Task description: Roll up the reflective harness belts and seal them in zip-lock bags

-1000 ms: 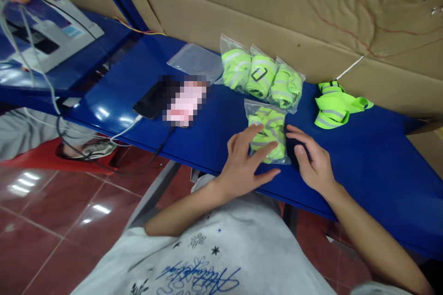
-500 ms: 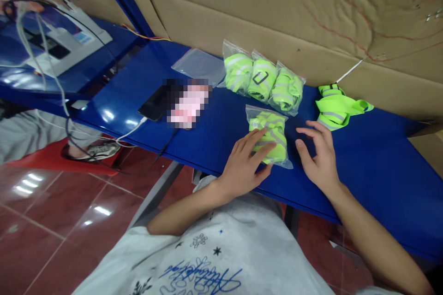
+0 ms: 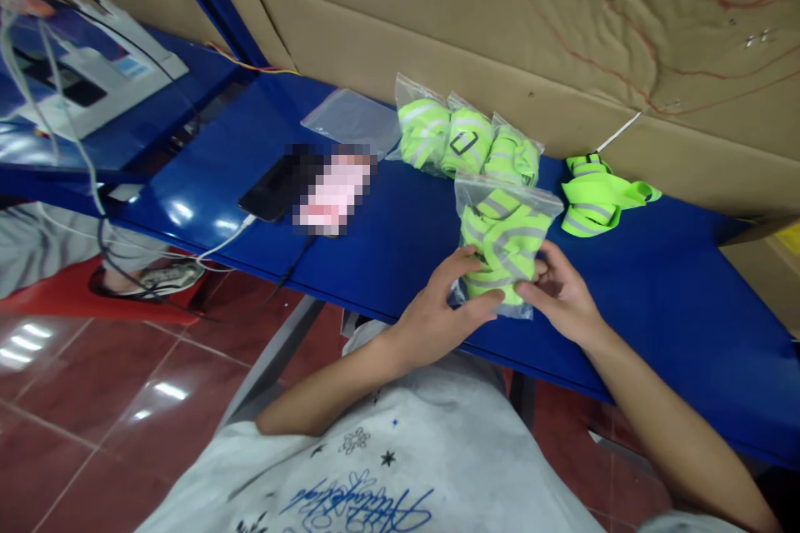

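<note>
Between my two hands is a clear zip bag [image 3: 500, 246] packed with folded neon-yellow reflective strap, tilted up off the blue table. My left hand [image 3: 441, 312] grips its lower left side, thumb across the front. On the lower right side, my right hand [image 3: 562, 291] pinches the bag, its fingertips partly hidden behind it. Just beyond stand three similar bags of strap: a left one [image 3: 422, 132], a middle one [image 3: 467, 137] showing a black buckle, and a right one [image 3: 513, 156]. A loose neon strap bundle [image 3: 591, 204] lies to the right of them.
The blue table [image 3: 675, 316] backs onto a cardboard wall [image 3: 400, 25]. A flat clear bag [image 3: 350, 117] lies near the wall. Left of centre are a black phone [image 3: 272, 187] on a white cable and a pixelated pink item [image 3: 337, 191]. Further left, cables hang around a white device [image 3: 125, 75].
My right hand has moved left and taken hold of the bag. Both hands now hold it, raised and tilted up from where it lay flat under my left hand.
</note>
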A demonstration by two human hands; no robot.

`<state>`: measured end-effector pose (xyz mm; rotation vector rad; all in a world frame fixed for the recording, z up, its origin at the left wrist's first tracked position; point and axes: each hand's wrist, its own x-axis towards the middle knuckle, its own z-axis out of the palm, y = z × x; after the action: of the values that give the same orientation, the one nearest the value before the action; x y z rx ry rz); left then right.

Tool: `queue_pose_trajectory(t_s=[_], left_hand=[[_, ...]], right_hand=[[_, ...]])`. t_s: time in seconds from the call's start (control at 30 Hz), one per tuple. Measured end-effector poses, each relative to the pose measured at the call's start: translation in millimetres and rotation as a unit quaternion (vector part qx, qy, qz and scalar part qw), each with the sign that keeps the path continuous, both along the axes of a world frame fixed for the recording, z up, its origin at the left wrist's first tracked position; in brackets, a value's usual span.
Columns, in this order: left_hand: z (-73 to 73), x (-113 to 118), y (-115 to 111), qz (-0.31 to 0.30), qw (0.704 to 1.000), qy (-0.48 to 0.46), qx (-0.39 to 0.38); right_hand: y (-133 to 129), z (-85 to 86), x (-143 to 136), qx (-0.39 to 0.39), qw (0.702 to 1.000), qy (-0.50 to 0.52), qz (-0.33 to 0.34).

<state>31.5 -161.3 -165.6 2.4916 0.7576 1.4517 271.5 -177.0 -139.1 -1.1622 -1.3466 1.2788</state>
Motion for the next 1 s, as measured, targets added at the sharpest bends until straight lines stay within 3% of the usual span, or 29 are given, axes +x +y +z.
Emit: queue_pose_trajectory(t_s=[0.1,0.2,0.27,0.47,0.67,0.73,0.87,1.0], left_hand=[[1.9,3,-1,-0.001,0.999,0.037,0.015],[5.7,6,0,0.001,0.995,0.103,-0.002],[8.1,6,0,0.005,0.989,0.142,-0.029],[12.1,5,0,-0.008,0.978,0.193,-0.075],[14.2,3,-1,-0.012,0.975,0.206,-0.083],[15.0,3,-1,-0.015,0.974,0.21,-0.081],[16.0,4,-1,-0.028,0.972,0.215,-0.089],[15.8,5,1,-0.041,0.967,0.226,-0.111]], right_hand=[[9,6.6,8,0.002,0.99,0.005,-0.138],[30,12.4,31,0.008,0.955,-0.017,-0.295],[47,15.8,49,0.018,0.936,-0.052,-0.348],[91,38.7,78,0.026,0.919,-0.28,-0.276],[99,67.2,107,0.079,0.831,-0.494,-0.243],[97,65.5,122,0.076,0.811,-0.533,-0.231],[88,48.2,144,-0.016,0.787,-0.586,-0.193],[70,35.7,154,-0.044,0.763,-0.59,-0.26]])
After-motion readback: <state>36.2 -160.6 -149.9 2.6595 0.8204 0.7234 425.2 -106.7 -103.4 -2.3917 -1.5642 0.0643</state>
